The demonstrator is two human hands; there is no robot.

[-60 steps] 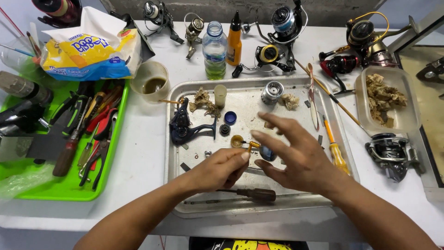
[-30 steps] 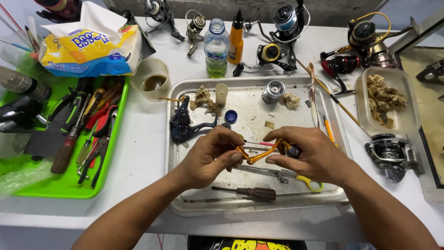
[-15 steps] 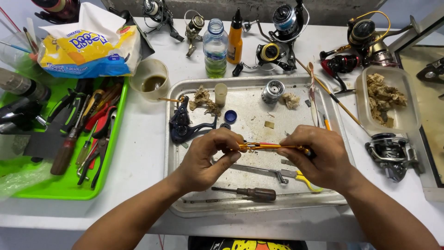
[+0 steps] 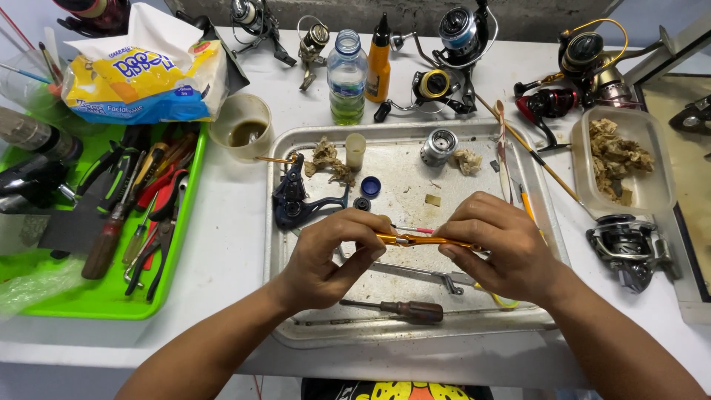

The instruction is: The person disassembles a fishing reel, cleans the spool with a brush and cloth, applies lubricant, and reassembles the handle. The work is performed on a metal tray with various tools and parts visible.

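Since the frame two seconds back, both hands have lifted off the loose parts in the tray and closed on a slim orange tool, which has turned from a slant to level. The orange tool (image 4: 424,240) is held horizontally above the middle of the metal tray (image 4: 415,337), clear of its floor. Left hand (image 4: 326,261): closed, thumb and fingertips pinching the tool's left end. Right hand (image 4: 503,248): closed, fingers wrapped over the right end, which is hidden beneath them. A thin pink-tipped pin (image 4: 415,230) shows just above the tool between the hands; cannot tell whether it touches. On the tray floor below the hands lie a brown-handled screwdriver (image 4: 396,309) and a grey metal bar (image 4: 418,274). Toward the tray's far side: a dark blue reel frame (image 4: 292,200), a small blue cap (image 4: 370,187), a silver spool (image 4: 438,147), and wads of soiled tissue (image 4: 326,159). On the white surface (image 4: 229,244) left of the tray stands a cup of brown liquid (image 4: 241,127), and beyond it a green tray (image 4: 111,307) of pliers and screwdrivers. Behind the metal tray: a clear plastic bottle (image 4: 346,78), an orange squeeze bottle (image 4: 379,63), several spinning reels (image 4: 452,59). To the right, a clear tub (image 4: 652,200) of used tissue, and a grey reel (image 4: 628,248) near it.
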